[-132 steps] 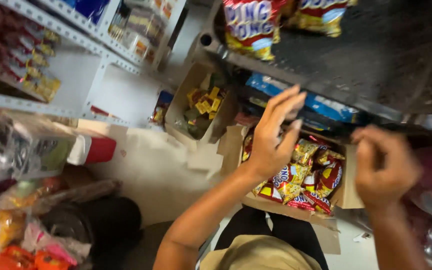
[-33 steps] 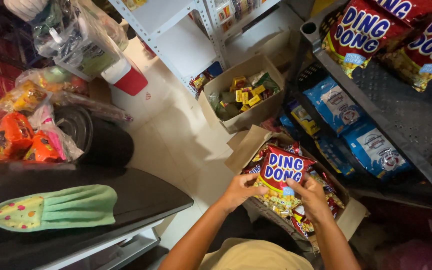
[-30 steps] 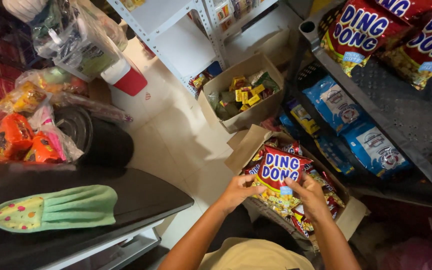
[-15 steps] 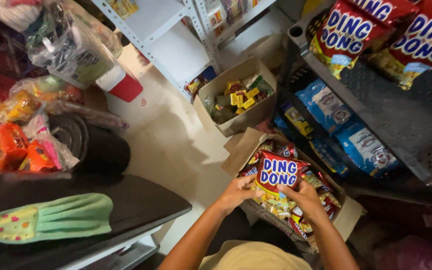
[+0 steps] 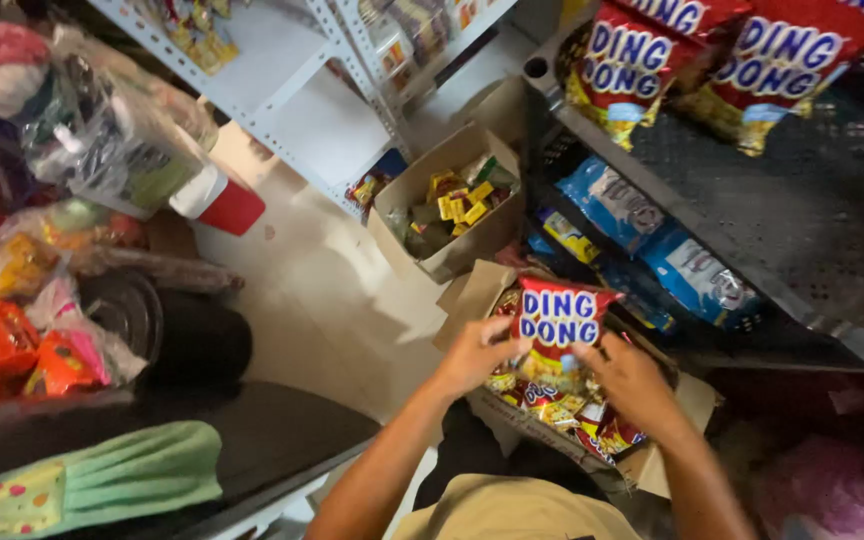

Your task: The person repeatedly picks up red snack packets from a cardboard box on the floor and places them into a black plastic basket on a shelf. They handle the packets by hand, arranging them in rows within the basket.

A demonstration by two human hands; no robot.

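Both of my hands grip one red and yellow snack bag (image 5: 557,325) above an open cardboard box (image 5: 687,395) on the floor. My left hand (image 5: 474,352) pinches the bag's left edge. My right hand (image 5: 630,378) holds its lower right side. Under the bag the box holds several more red and yellow snack bags (image 5: 572,415). My arms reach down from the bottom of the view.
A dark wire shelf (image 5: 792,220) at the right carries red snack bags (image 5: 692,60) on top and blue packets (image 5: 652,240) below. A second cardboard box (image 5: 427,200) of yellow packs stands behind. White shelving (image 5: 282,90), a black counter (image 5: 242,420) and bagged goods (image 5: 22,330) fill the left.
Earlier my hands were raised at the dark shelf with nothing in them. Now they hold a snack bag over the box, lifted slightly in the last second. The view has swung right.
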